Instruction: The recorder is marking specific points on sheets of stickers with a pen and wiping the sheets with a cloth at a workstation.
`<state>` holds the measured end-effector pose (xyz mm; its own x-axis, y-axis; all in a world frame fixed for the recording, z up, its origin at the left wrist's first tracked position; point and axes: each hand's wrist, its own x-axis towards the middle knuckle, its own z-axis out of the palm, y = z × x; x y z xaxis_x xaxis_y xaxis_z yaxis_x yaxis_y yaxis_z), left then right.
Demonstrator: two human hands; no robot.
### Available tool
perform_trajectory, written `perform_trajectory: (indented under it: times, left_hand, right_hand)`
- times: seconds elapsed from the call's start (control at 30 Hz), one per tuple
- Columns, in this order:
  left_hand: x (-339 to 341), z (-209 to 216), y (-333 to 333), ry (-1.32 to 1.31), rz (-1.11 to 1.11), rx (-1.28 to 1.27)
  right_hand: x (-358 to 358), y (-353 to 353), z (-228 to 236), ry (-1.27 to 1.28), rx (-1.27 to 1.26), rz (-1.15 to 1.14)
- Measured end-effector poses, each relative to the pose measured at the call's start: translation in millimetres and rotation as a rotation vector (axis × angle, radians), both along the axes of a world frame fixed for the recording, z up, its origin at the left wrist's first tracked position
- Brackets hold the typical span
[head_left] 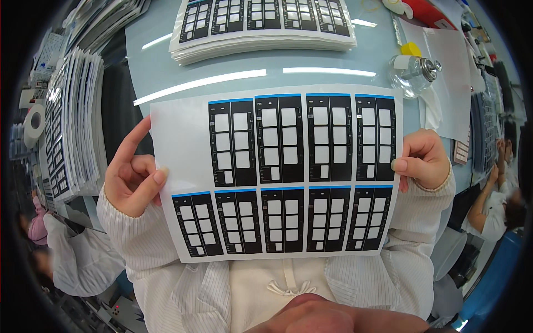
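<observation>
Well, I have the white sheet (280, 185) with its black labels stretched between both hands, in front of the body and nearer than the stack of sheets (261, 54) on the counter (161, 69). The left hand (132, 180) is half open, thumb on the face at the blank upper-left part, index finger stretched up along the edge. The right hand (425, 161) is more closely curled, pinching the opposite margin with its thumb tip right by the top-right label (375, 139). The fingers behind the paper are hidden, so I can't fairly judge how hard they press. To do this well, I'd pull outward lightly and evenly, grip only bare margin, and avoid the glass bottle (410, 76) past the upper-right corner.
</observation>
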<state>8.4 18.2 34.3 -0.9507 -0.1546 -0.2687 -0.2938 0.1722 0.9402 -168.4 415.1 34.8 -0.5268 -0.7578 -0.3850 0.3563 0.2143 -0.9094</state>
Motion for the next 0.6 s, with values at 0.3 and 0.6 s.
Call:
perform_trajectory:
  times: [0.3, 0.6]
  left_hand:
    - [-0.8, -3.0, 1.3, 0.007, -0.03, -0.038]
    - [-6.9, -5.4, 7.0, -0.052, -0.068, -0.079]
  right_hand:
    - [1.4, -1.3, 0.9, 0.026, -0.009, -0.003]
    - [2.9, -9.7, 0.9, 0.021, 0.079, -0.001]
